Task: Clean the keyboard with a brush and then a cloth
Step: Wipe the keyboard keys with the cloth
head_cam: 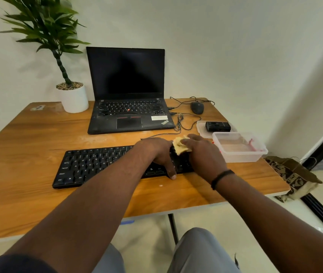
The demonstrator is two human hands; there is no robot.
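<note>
A keyboard [101,164] lies across the near middle of the table [28,146]. Behind it an open laptop [127,107] stands toward the wall, with a potted plant [72,95] just to its left. To the laptop's right a mouse [197,107] sits at the table's far edge, its cable looping toward the laptop. Right of the keyboard stands a plastic tub [239,147], and just behind that a lid [202,128] with a small device [218,126] on it. The left hand [156,152] rests on the keyboard's right half; the right hand [204,154], beside it, presses a cloth [180,146] onto the keys. A paper bag [294,178] sits on the floor beyond the table's right edge.
</note>
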